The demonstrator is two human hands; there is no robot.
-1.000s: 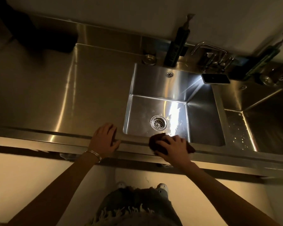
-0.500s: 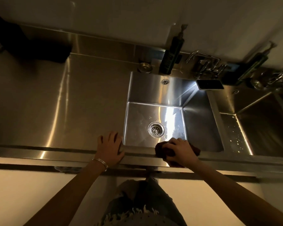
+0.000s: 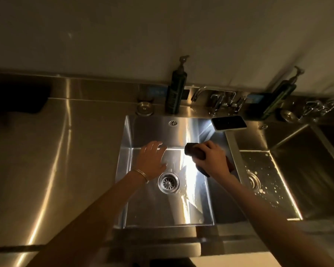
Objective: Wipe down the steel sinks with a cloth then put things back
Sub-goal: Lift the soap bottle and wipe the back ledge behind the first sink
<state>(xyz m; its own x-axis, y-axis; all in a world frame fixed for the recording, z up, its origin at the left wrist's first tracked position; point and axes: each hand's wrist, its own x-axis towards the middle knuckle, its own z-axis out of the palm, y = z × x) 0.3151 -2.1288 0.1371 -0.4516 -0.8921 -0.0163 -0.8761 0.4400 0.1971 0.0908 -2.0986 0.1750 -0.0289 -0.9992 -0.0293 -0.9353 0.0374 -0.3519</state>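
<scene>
cloth: my right hand (image 3: 213,160) has its fingers closed round the dark brown folded cloth (image 3: 196,153), low in the left steel sink (image 3: 127,170) near its back wall
left hand: (image 3: 152,157) spread flat, holding nothing
phone: black slab phone (image 3: 228,122) overhangs the rim; I judge an upward wipe could tip it in
floor: wet steel, a leaning palm may slip

The right hand (image 3: 214,160) covers much of the dark brown cloth (image 3: 194,151); the second steel sink (image 3: 305,170) runs off the right edge.
</scene>
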